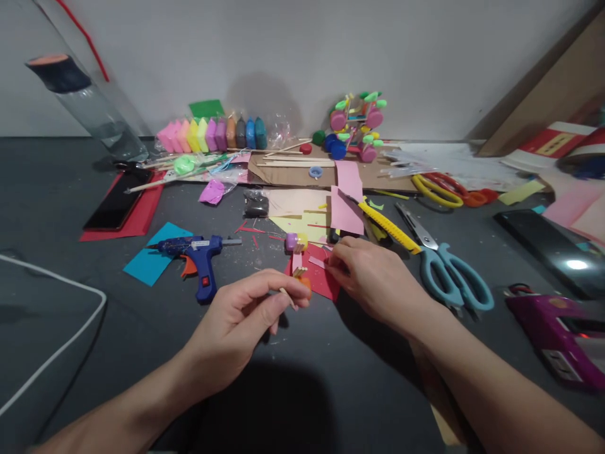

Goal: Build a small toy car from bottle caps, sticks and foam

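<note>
My left hand pinches a short wooden stick between thumb and forefinger. Right beyond these fingertips stands a small piece with stick ends, pink paper, and a purple-and-yellow block at its far end; an orange part shows beside my fingers. My right hand is over the red paper, its fingers drawn together at the end of a narrow pink paper strip. Whether it grips the strip is hidden.
A blue glue gun lies on blue paper at left. Blue-handled scissors and a yellow cutter lie right of my right hand. A purple device sits far right. Clay packets, a bottle and a colourful model stand behind.
</note>
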### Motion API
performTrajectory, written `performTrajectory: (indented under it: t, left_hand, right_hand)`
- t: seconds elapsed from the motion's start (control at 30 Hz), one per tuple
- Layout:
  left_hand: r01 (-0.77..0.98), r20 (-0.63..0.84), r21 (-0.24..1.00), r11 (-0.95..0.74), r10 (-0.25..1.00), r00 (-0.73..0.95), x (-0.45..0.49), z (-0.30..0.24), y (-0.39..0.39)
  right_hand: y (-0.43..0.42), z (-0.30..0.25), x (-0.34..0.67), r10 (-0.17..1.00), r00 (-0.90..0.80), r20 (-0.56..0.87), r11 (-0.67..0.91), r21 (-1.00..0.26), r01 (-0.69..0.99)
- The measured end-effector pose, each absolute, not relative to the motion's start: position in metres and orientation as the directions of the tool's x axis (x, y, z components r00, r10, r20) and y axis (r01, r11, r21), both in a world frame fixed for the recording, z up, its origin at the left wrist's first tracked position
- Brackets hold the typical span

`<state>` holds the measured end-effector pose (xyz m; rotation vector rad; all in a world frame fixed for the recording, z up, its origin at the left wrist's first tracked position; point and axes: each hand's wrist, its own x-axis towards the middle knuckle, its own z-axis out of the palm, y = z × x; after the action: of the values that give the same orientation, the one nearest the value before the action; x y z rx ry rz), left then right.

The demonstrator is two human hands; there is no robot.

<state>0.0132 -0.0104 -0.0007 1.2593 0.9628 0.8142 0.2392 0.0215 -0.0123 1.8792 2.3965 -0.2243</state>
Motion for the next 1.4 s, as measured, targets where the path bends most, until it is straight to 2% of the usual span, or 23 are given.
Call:
performTrajectory:
  t: [0.2, 0.4, 0.57, 0.67, 0.73, 0.8, 0.93, 1.03, 1.17, 1.4]
  left_hand:
    - [0.013, -0.116, 0.993, 0.121, 0.905, 0.410, 0.014, -0.001, -0.011]
    - [-0.181, -0.276, 0.911, 0.370, 0.875, 0.398, 0.016, 0.002, -0.014]
    - [-0.241, -0.286, 0.879, 0.411, 0.860, 0.421, 0.016, 0.005, -0.015]
    - [-0.228, -0.298, 0.886, 0.404, 0.872, 0.388, 0.015, 0.005, -0.014]
    - [-0.201, -0.309, 0.890, 0.410, 0.864, 0.397, 0.015, 0.004, -0.013]
    - [-0.176, -0.319, 0.889, 0.424, 0.846, 0.426, 0.014, 0.004, -0.012]
    - [-0.177, -0.338, 0.869, 0.463, 0.814, 0.472, 0.012, 0.005, -0.010]
    - [-0.185, -0.344, 0.859, 0.478, 0.805, 0.484, 0.011, 0.005, -0.010]
    - [-0.129, -0.306, 0.900, 0.416, 0.815, 0.492, 0.010, 0.003, -0.011]
    - [-0.137, -0.278, 0.910, 0.391, 0.821, 0.499, 0.010, 0.003, -0.012]
  right_hand:
    - [0.020, -0.014, 0.236, 0.963, -0.222, -0.153, 0.217, -0.044, 0.975]
    - [0.019, -0.016, 0.233, 0.964, -0.224, -0.141, 0.214, -0.083, 0.973]
    - [0.022, -0.012, 0.237, 0.981, -0.176, -0.079, 0.162, -0.157, 0.974]
    - [0.019, -0.003, 0.241, 0.985, -0.166, 0.044, 0.171, -0.323, 0.931]
    - [0.013, 0.004, 0.241, 0.964, -0.190, 0.187, 0.259, -0.483, 0.836]
    - [0.006, 0.011, 0.238, 0.932, -0.209, 0.296, 0.350, -0.592, 0.726]
    - [-0.006, 0.019, 0.228, 0.923, -0.226, 0.311, 0.383, -0.694, 0.610]
    - [-0.011, 0.020, 0.224, 0.929, -0.258, 0.267, 0.368, -0.751, 0.549]
    - [-0.012, 0.019, 0.221, 0.903, -0.364, 0.229, 0.403, -0.743, 0.534]
    - [-0.013, 0.016, 0.222, 0.812, -0.537, 0.228, 0.551, -0.601, 0.579]
